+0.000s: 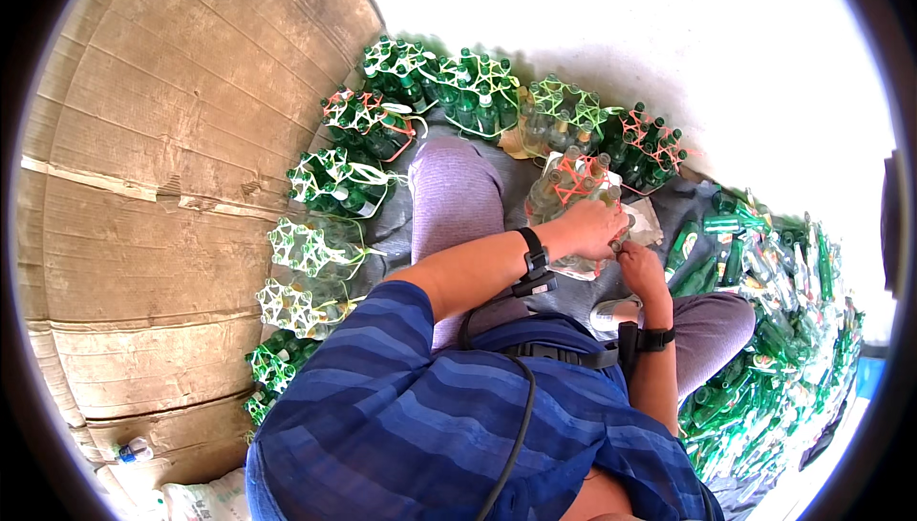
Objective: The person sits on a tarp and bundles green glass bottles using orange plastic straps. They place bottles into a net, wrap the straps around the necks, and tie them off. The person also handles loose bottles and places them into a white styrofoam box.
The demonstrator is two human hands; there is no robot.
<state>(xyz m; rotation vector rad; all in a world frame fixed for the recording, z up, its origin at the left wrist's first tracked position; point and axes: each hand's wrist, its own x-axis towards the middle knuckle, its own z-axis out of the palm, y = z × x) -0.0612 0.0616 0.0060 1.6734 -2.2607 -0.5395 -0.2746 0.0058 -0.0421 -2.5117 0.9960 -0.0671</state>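
Note:
Before me stands a bundle of clear glass bottles (546, 195), upright and close together. Red plastic strap (574, 176) criss-crosses between their necks. My left hand (591, 227) reaches over the bundle's near right part, palm down, fingers curled among the necks; its fingertips are hidden. Close by, my right hand (642, 270) has its fingertips at the neck of a clear bottle (617, 246) at the bundle's near right edge. A bit of red strap shows between the two hands, but whether the fingers pinch it is too small to tell.
Strapped bundles of green bottles (476, 95) and clear bottles (308, 245) curve around the left and far side. Loose green bottles (759, 370) are heaped on the right. A cardboard wall (172, 234) rises on the left. A cardboard piece (645, 220) lies on the dark sheet (512, 163).

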